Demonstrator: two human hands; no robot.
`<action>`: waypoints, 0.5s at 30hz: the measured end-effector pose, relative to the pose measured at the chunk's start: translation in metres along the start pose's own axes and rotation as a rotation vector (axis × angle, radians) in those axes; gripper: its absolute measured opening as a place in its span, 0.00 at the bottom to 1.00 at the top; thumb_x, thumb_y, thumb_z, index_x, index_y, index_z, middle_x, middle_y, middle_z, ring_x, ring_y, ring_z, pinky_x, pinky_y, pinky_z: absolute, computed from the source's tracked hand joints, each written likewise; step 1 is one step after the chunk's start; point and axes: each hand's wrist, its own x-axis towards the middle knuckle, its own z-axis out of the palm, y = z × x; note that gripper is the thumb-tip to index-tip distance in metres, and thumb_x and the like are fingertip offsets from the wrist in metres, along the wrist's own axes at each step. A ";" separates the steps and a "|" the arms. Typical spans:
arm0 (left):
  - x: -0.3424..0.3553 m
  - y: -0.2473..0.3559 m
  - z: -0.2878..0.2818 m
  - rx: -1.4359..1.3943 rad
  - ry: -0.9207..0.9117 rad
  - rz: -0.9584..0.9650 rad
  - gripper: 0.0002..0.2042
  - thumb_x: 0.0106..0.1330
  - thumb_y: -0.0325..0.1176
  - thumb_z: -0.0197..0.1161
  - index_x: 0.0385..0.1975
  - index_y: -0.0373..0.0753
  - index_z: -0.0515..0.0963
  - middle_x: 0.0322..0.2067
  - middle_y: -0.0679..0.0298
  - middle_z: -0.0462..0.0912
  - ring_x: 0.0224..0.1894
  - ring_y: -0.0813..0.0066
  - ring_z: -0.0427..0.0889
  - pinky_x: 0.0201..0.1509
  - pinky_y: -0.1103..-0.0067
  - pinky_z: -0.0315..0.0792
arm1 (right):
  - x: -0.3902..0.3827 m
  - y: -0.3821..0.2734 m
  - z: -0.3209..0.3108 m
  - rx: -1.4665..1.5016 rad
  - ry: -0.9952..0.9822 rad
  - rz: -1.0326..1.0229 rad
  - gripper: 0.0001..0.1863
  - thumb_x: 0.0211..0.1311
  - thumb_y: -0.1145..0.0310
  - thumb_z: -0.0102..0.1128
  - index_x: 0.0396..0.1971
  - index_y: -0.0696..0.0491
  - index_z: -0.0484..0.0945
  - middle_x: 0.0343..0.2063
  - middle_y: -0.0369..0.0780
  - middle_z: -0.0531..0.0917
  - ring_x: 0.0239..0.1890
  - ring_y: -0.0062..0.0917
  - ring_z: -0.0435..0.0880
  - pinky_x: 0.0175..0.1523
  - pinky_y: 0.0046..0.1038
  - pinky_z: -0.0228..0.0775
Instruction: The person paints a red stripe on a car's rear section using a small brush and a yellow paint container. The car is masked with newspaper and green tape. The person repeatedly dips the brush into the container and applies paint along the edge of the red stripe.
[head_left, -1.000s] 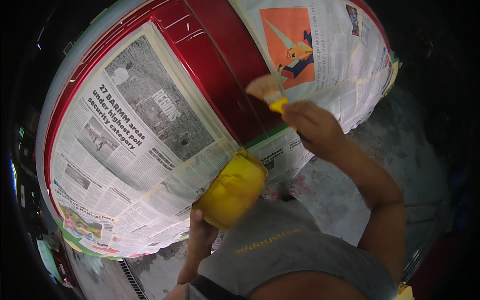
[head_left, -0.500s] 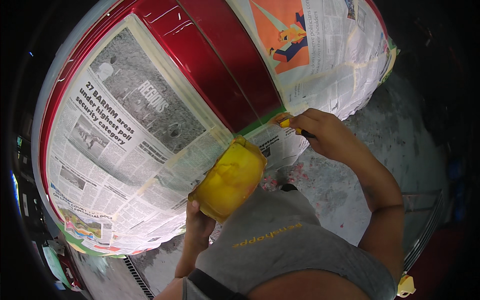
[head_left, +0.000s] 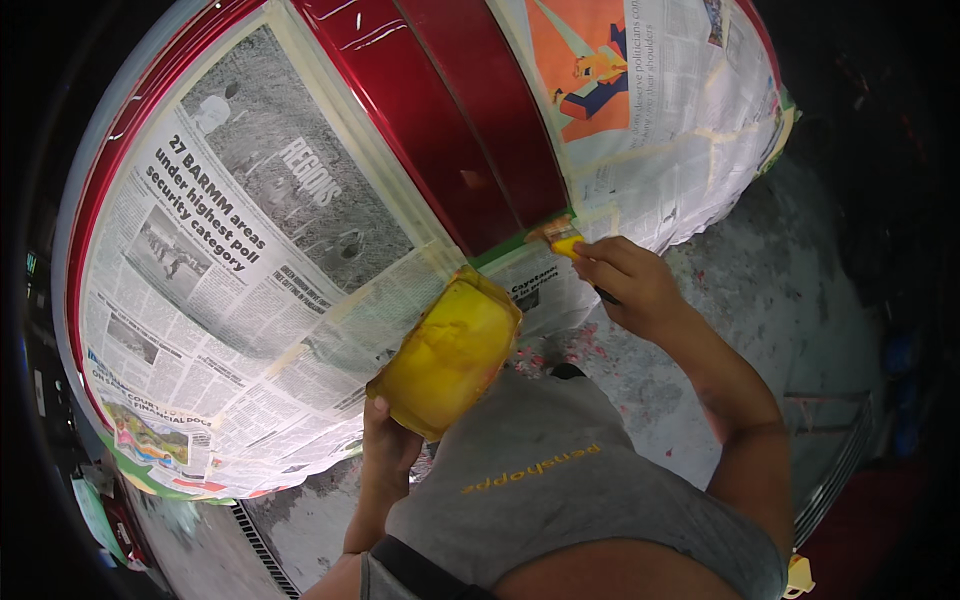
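Note:
My left hand (head_left: 390, 440) grips the near left edge of a squarish yellow tub (head_left: 445, 350), its thumb over the rim. The tub is tilted and its inside is coated yellow. My right hand (head_left: 635, 290) is closed round a paintbrush (head_left: 566, 246) with a yellow and dark handle. Its bristles lie at the lower right end of a glossy red panel strip (head_left: 470, 140), by a band of green tape (head_left: 500, 247). Whether the bristles press on the surface I cannot tell. The red strip runs between newspaper sheets (head_left: 225, 270) taped over the curved body.
More newspaper (head_left: 680, 140) covers the right side of the body. Below lies a grey, stained floor (head_left: 750, 270) with reddish specks and a drain grate (head_left: 262, 550) at lower left. A metal rack (head_left: 835, 480) stands at right, with a yellow object (head_left: 800, 577) beneath it.
The brush has moved left along the strip's lower end, and my right hand has gone with it. The tub stays in my left hand, shifted slightly left in the picture.

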 end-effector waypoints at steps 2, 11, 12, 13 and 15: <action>0.001 -0.002 -0.001 -0.002 0.001 -0.001 0.47 0.71 0.56 0.74 0.82 0.33 0.64 0.75 0.50 0.75 0.75 0.54 0.79 0.78 0.59 0.77 | -0.001 0.005 0.007 -0.030 0.075 -0.023 0.21 0.53 0.84 0.74 0.50 0.57 0.86 0.53 0.45 0.90 0.51 0.41 0.92 0.51 0.39 0.88; 0.007 0.002 0.006 0.039 0.006 -0.027 0.48 0.70 0.56 0.75 0.82 0.35 0.61 0.76 0.51 0.72 0.77 0.54 0.76 0.79 0.58 0.75 | 0.029 -0.004 -0.017 0.036 0.036 -0.053 0.20 0.55 0.84 0.74 0.50 0.56 0.87 0.51 0.45 0.90 0.51 0.42 0.91 0.50 0.41 0.87; 0.008 0.002 0.009 0.048 -0.013 -0.030 0.47 0.71 0.56 0.75 0.82 0.35 0.62 0.76 0.51 0.73 0.76 0.54 0.77 0.79 0.59 0.76 | 0.042 0.001 -0.017 0.043 0.103 -0.061 0.20 0.56 0.85 0.74 0.50 0.57 0.87 0.52 0.47 0.90 0.50 0.44 0.91 0.51 0.40 0.87; 0.011 0.002 0.011 0.051 -0.034 -0.025 0.46 0.72 0.56 0.74 0.82 0.34 0.63 0.76 0.50 0.73 0.76 0.54 0.78 0.78 0.59 0.77 | 0.053 0.005 -0.018 0.052 0.160 -0.069 0.20 0.57 0.85 0.74 0.50 0.57 0.87 0.53 0.48 0.91 0.49 0.46 0.92 0.52 0.40 0.87; 0.015 0.002 0.017 0.060 -0.029 -0.037 0.46 0.71 0.56 0.74 0.82 0.34 0.64 0.76 0.51 0.74 0.76 0.54 0.77 0.78 0.60 0.77 | 0.060 0.007 -0.032 0.054 0.313 -0.126 0.18 0.60 0.85 0.74 0.51 0.57 0.87 0.53 0.48 0.91 0.51 0.44 0.92 0.54 0.39 0.87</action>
